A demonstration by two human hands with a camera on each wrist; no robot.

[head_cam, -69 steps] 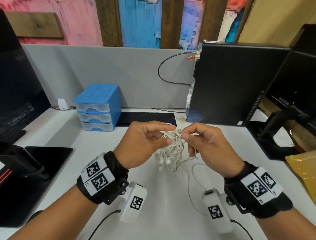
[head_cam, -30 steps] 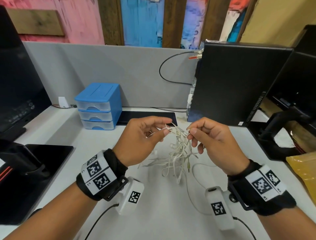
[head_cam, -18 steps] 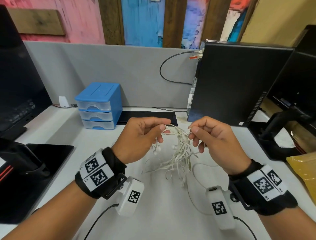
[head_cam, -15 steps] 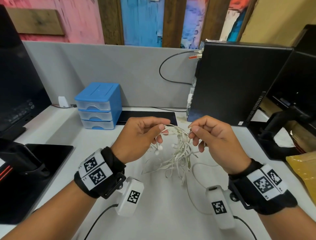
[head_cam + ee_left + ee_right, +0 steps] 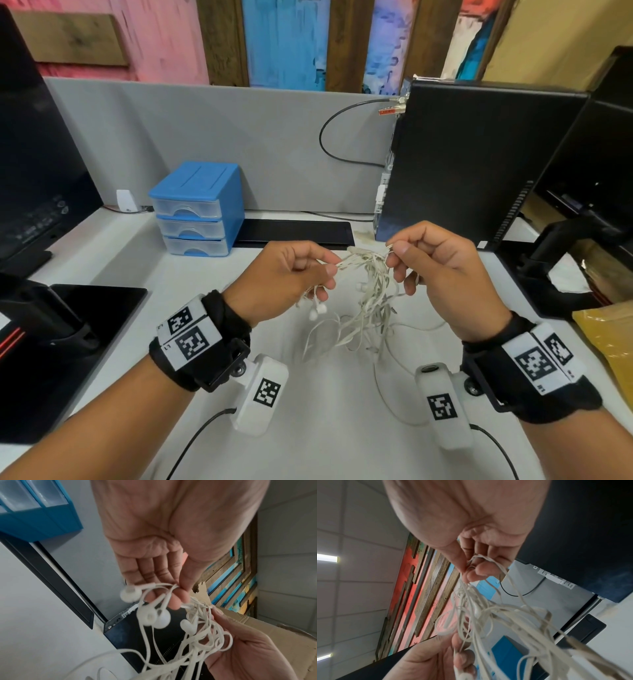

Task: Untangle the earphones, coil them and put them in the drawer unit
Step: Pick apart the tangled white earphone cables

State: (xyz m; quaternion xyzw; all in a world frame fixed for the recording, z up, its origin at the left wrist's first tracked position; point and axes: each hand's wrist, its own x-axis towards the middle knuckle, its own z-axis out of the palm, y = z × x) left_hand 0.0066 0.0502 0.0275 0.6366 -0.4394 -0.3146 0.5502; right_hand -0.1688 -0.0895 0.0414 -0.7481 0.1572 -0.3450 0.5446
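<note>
A tangle of white earphones [image 5: 371, 301] hangs between my two hands above the white desk [image 5: 329, 428]. My left hand [image 5: 301, 270] pinches several strands at thumb and forefinger, and earbuds [image 5: 150, 615] dangle just below its fingers. My right hand [image 5: 407, 257] pinches the top of the knot [image 5: 471, 566] from the other side. Loose loops trail down onto the desk, one long cord [image 5: 387, 387] curving toward me. The blue drawer unit [image 5: 197, 209], its three clear drawers closed, stands at the back left.
A black computer tower [image 5: 472, 164] stands behind the right hand, a flat black slab [image 5: 294, 233] lies beside the drawer unit. A monitor [image 5: 30, 171] and its black base [image 5: 68, 342] fill the left side. Another monitor stand [image 5: 565, 260] and a yellow bag [image 5: 613, 342] sit at the right.
The hands have drawn slightly apart and the bundle has loosened into longer hanging loops. Earbuds now dangle free under the left hand.
</note>
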